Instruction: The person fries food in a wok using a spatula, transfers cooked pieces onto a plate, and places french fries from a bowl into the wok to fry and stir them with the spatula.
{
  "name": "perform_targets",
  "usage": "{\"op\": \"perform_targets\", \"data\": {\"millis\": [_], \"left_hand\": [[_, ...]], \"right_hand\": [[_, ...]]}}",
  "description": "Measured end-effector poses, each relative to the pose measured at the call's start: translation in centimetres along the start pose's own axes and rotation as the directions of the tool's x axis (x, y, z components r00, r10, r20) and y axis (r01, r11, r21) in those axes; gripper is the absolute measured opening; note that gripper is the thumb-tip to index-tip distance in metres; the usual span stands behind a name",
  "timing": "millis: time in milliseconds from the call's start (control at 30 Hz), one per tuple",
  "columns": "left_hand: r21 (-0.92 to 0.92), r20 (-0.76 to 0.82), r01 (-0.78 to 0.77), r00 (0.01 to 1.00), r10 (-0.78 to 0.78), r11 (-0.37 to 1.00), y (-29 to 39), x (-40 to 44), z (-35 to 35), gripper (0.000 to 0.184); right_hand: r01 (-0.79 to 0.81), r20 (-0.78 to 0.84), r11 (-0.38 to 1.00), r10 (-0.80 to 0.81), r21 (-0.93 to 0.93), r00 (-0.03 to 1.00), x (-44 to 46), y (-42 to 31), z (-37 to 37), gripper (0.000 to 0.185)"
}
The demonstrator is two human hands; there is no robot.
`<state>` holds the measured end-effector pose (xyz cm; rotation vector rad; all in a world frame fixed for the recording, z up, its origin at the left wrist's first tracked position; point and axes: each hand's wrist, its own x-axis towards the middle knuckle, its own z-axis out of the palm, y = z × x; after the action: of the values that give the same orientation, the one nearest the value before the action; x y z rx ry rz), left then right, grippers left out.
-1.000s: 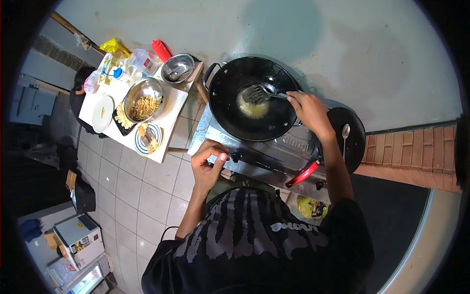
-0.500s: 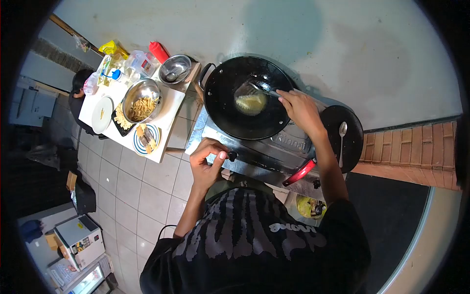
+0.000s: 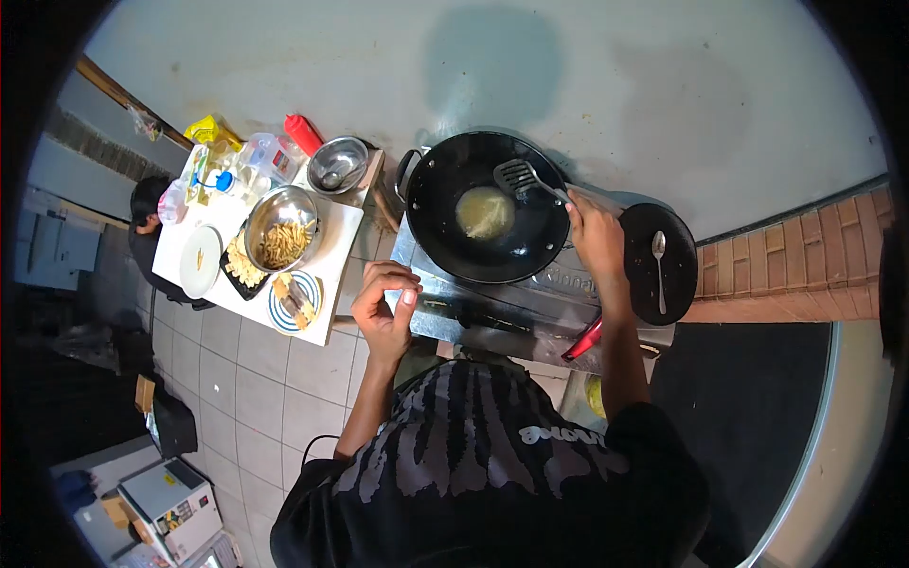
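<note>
My right hand (image 3: 597, 237) grips the handle of a slotted spatula (image 3: 516, 178), whose dark head is lifted over the right side of a black wok (image 3: 436, 232). Pale yellowish oil (image 3: 485, 213) pools at the wok's bottom. The wok sits on a steel gas stove (image 3: 431, 312). Near the stove's front left corner, my left hand (image 3: 383, 310) is loosely curled with a gap between thumb and fingers; nothing shows in it.
On the left, a white table (image 3: 331, 227) bears a steel bowl of fried strips (image 3: 284, 232), a striped plate (image 3: 295, 301), a white plate (image 3: 200, 260) and a red bottle (image 3: 303, 134). Right of the wok lies a black pan (image 3: 644, 246) with a spoon (image 3: 660, 270). A person (image 3: 147, 222) is beyond the table.
The spatula has come up from the oil and tilted, its head now above it. My left hand has moved left, away from the stove knob. The camera view has shifted slightly.
</note>
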<state>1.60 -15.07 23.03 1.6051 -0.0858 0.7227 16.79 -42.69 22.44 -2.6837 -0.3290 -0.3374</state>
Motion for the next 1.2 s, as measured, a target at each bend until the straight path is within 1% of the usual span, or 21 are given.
{"op": "perform_targets", "data": {"millis": [100,233,300,333,400,433,500,533,600,700,733,800,967,1133,1200], "left_hand": [[-0.016,0.002,0.001,1.0,-0.001,1.0,-0.2,0.9,-1.3,0.017],[-0.053,0.056,-0.006,0.998,0.009,0.999,-0.8,2.0,-3.1,0.017],[-0.075,0.076,-0.006,0.997,0.011,0.997,-1.2,2.4,-3.9,0.018],[-0.093,0.079,0.003,0.997,0.004,0.996,-1.4,2.6,-4.2,0.018],[-0.125,0.095,0.015,0.995,-0.003,0.992,-1.9,3.2,-4.9,0.019],[-0.135,0.101,0.029,0.995,-0.015,0.99,-2.1,3.4,-5.3,0.019],[-0.156,0.117,0.047,0.993,-0.028,0.987,-2.6,3.9,-6.0,0.02],[-0.181,0.118,0.066,0.992,-0.045,0.981,-2.8,4.0,-6.3,0.02],[-0.209,0.127,0.09,0.99,-0.065,0.974,-3.3,4.2,-6.9,0.021],[-0.23,0.161,0.087,0.986,-0.051,0.969,-4.1,4.8,-7.6,0.02],[-0.228,0.182,0.087,0.982,-0.046,0.97,-4.2,5.0,-7.7,0.021],[-0.228,0.215,0.091,0.976,-0.041,0.969,-4.2,5.4,-8.0,0.021],[-0.261,0.285,0.1,0.958,-0.022,0.96,-4.7,6.0,-8.6,0.021],[-0.275,0.303,0.099,0.953,-0.012,0.956,-5.1,6.5,-9.1,0.02],[-0.279,0.307,0.096,0.952,-0.006,0.956,-5.2,6.7,-9.2,0.02]], "right_hand": [[-0.025,0.023,1.0,0.025,0.002,0.999,-0.3,-0.4,1.1,0.032],[-0.084,0.036,0.996,0.084,-0.001,0.996,-1.3,-2.3,1.2,0.032],[-0.107,0.076,0.987,0.098,0.116,0.992,-2.0,-3.0,0.9,0.031],[-0.118,0.07,0.987,0.111,0.108,0.991,-2.3,-3.5,0.4,0.031],[-0.265,0.195,0.939,0.223,0.22,0.955,-3.0,-4.5,-0.7,0.032],[-0.277,0.189,0.938,0.239,0.21,0.953,-3.5,-4.8,-0.8,0.032],[-0.26,0.099,0.929,0.243,0.263,0.965,-4.4,-5.3,-0.9,0.033],[-0.271,0.096,0.928,0.255,0.255,0.962,-4.8,-5.5,-0.9,0.033],[-0.201,-0.049,0.963,0.213,0.181,0.976,-5.4,-6.0,-0.5,0.032],[-0.269,-0.059,0.956,0.277,0.12,0.959,-6.3,-7.5,-0.5,0.031],[-0.279,-0.06,0.953,0.287,0.119,0.956,-6.7,-7.8,-0.3,0.031],[-0.25,-0.085,0.955,0.265,0.159,0.961,-7.4,-8.3,0.0,0.031],[-0.31,-0.086,0.939,0.325,0.147,0.942,-8.5,-9.4,0.6,0.029],[-0.366,-0.091,0.923,0.378,0.121,0.921,-8.6,-9.7,1.8,0.028],[-0.372,-0.136,0.919,0.388,0.13,0.912,-8.5,-9.9,2.2,0.028]]}}
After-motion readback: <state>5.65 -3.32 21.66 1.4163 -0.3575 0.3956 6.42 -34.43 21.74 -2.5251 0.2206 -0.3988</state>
